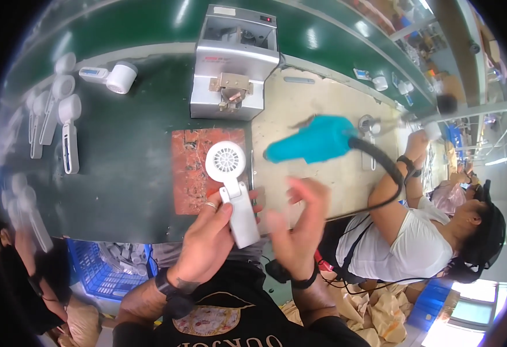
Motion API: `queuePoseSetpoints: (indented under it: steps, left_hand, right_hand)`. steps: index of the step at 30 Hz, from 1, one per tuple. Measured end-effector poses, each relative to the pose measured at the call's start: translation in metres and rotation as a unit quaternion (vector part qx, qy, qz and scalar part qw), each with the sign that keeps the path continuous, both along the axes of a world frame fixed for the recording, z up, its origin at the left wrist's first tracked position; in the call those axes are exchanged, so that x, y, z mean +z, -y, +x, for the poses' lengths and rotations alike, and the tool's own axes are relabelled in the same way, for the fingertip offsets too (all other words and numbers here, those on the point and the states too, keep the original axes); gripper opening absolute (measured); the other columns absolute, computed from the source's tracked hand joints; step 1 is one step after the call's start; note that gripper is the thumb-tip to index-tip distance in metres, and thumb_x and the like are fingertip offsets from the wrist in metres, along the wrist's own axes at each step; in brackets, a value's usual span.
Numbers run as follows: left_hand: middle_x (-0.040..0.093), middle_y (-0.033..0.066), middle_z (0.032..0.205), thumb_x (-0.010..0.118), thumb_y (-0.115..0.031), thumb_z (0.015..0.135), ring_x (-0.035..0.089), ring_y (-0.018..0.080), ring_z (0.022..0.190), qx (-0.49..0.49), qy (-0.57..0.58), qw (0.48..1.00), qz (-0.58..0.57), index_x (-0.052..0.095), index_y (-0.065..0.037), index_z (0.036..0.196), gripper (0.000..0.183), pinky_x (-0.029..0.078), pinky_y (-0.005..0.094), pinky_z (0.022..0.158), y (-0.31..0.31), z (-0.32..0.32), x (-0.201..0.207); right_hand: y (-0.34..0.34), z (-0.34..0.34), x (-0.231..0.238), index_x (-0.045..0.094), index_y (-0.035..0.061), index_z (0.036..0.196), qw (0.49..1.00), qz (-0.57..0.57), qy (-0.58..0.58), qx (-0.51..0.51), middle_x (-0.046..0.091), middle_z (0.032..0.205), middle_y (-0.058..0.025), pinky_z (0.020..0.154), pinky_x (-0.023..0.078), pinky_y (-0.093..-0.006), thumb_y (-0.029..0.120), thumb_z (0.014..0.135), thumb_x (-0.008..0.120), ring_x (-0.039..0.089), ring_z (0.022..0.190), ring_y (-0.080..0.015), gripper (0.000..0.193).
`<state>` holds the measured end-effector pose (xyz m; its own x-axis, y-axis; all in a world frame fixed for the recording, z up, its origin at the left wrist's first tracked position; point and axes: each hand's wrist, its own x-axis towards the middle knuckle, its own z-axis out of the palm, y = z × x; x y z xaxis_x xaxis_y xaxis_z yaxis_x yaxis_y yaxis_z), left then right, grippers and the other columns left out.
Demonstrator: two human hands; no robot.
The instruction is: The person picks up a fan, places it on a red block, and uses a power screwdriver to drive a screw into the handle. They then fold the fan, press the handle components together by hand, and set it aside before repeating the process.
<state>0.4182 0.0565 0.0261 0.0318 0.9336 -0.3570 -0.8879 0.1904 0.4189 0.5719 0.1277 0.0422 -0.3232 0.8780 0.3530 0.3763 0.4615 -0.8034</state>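
Note:
A white folding handheld fan (239, 214), with its round grille facing up, rests in my left hand (207, 237). My fingers wrap the handle from beneath and the thumb lies along its edge. Just right of the handle, my right hand (299, 225) is raised with thumb and fingers apart, slightly blurred, with nothing seen in it. Beyond that hand, a teal power tool (317, 140) on a black cord (395, 173) points left, apart from my fingers. Below the fan's head lies a worn red mat (192, 168).
A silver bench machine (234, 69) stands at the back. One white fan (111, 76) lies behind the mat on the left, with several more (68, 133) at the far left. A blue crate (97, 272) sits below the table. At right, a co-worker (404, 243) reaches over the bench.

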Motion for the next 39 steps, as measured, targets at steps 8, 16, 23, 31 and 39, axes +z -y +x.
queuePoseSetpoints:
  steps: [8,16,23,31,39]
  left_hand:
    - [0.054,0.0086,0.138,0.034,-0.038,0.109,0.051,0.0217,0.128,0.023,0.129,0.99,-0.061,0.041,-0.007,0.146,0.049,0.04,0.0399,0.109,-0.002,0.008,-0.009]
    - [0.058,0.0089,0.129,0.037,-0.036,0.108,0.054,0.0226,0.121,0.048,0.221,0.973,-0.048,0.047,-0.003,0.137,0.045,0.04,0.0399,0.107,-0.004,0.002,-0.002]
    - [0.059,0.0101,0.126,0.036,-0.041,0.108,0.055,0.023,0.112,0.032,0.214,0.976,-0.032,0.046,-0.004,0.137,0.049,0.041,0.0416,0.103,-0.002,0.007,-0.009]
    - [0.056,0.0124,0.134,0.032,-0.041,0.108,0.055,0.0238,0.122,0.024,0.209,0.977,-0.03,0.045,-0.005,0.142,0.05,0.043,0.041,0.106,-0.002,0.007,-0.008]
    - [0.056,0.0129,0.136,0.032,-0.042,0.109,0.053,0.0244,0.125,0.027,0.196,0.98,-0.027,0.045,-0.004,0.141,0.052,0.04,0.0422,0.109,0.0,0.007,-0.013]
  right_hand:
    - [0.021,-0.023,-0.003,0.05,0.002,0.137,0.983,-0.012,0.165,0.075,0.054,0.124,-0.0193,0.094,0.046,-0.0441,0.003,0.074,0.077,0.053,0.112,-0.0369,0.068]
    - [0.037,-0.021,-0.002,0.044,-0.003,0.139,0.98,0.041,0.185,0.053,0.06,0.121,-0.0202,0.087,0.047,-0.0395,0.018,0.081,0.076,0.056,0.104,-0.0291,0.07]
    - [0.03,-0.021,0.013,0.05,-0.0032,0.129,0.997,0.07,0.0,-0.037,0.054,0.095,-0.0096,0.068,0.042,-0.0304,0.019,0.083,0.074,0.052,0.081,-0.0193,0.056]
    - [0.027,-0.026,0.002,0.065,0.0081,0.094,0.97,0.103,0.208,0.074,0.059,0.084,-0.0095,0.058,0.048,-0.0352,0.008,0.069,0.087,0.061,0.07,-0.0264,0.033]
    - [0.025,-0.026,0.009,0.063,0.0051,0.092,0.98,0.04,0.19,0.044,0.058,0.082,-0.0096,0.059,0.047,-0.0319,-0.001,0.077,0.074,0.058,0.066,-0.0247,0.02]
